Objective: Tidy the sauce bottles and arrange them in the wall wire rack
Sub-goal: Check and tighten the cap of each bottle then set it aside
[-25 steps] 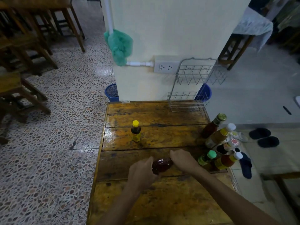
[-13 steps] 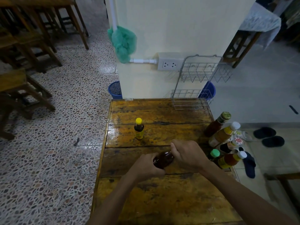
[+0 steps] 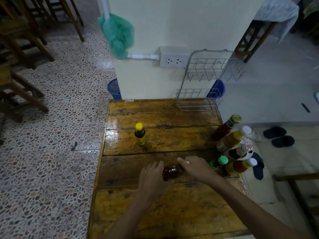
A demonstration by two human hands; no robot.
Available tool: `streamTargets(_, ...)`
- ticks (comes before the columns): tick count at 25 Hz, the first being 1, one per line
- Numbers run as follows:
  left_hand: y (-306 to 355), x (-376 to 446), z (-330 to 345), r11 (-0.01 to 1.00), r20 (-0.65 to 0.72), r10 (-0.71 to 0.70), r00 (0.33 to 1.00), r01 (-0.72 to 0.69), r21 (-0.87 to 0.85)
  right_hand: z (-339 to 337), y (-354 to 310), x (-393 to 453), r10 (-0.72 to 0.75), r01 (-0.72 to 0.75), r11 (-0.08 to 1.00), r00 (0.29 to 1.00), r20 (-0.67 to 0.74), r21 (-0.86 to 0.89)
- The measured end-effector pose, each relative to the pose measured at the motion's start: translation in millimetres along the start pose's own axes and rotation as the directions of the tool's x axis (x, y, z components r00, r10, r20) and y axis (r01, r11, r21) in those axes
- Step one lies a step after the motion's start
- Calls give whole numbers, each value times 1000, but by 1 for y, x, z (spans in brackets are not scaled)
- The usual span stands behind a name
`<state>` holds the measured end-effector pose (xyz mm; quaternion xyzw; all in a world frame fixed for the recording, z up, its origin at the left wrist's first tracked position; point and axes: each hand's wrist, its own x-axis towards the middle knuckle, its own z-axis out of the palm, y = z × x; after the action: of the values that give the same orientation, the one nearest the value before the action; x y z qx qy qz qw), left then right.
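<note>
1. Worn wooden table (image 3: pixel 155 116) butts a pale wall; empty two-tier wire rack (image 3: pixel 207 80) hangs at its far right.
2. Left hand (image 3: pixel 151 178) and right hand (image 3: pixel 198 168) both curl closed round a dark sauce bottle (image 3: pixel 171 171), lying sideways, mid-table.
3. Yellow-capped bottle (image 3: pixel 139 136) stands alone; bottle cluster (image 3: pixel 233 147) at right edge.
4. Judged step: righting or capping. Next: lift upright, carry to rack.

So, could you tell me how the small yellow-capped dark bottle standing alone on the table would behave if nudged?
The small yellow-capped dark bottle stands upright, tall for its narrow base, so a push near the cap would probably tip it. The glossy wooden table looks slick, so a low nudge might slide it instead. Once down, its round body would likely roll.
</note>
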<state>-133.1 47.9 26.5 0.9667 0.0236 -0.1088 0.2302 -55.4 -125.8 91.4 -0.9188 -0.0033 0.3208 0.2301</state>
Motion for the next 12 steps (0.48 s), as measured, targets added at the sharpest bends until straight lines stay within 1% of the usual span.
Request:
streamTargets(2,12,22,1,981,38,-3,999,10,-191,-23,1,-7,-124,131,991,981,-150,36)
streamTargets(3,21,34,3,960,38,23,999,-11,-278,-39,2,-9,-176,185,982,963,-203,30)
streamTargets(5,49,60,11,914,15,97,995,-83,-397,-74,6,-12,-253,256,966,923,-289,-29)
streamTargets(6,66,74,15,895,8,109,994,-94,-435,-89,11,-10,-277,270,961,902,-333,-67)
streamTargets(7,84,88,17,884,10,108,994,-91,-459,-103,17,-7,-286,265,958,884,-371,-107)
streamTargets(9,116,118,23,892,-4,107,994,-97,-441,-122,30,3,-283,220,956,868,-409,-196)
streamTargets(11,139,142,35,907,-6,91,996,-86,-411,-130,41,15,-264,143,939,881,-392,-312)
streamTargets(12,148,151,42,900,19,70,997,-55,-433,-132,47,22,-253,109,925,892,-374,-365)
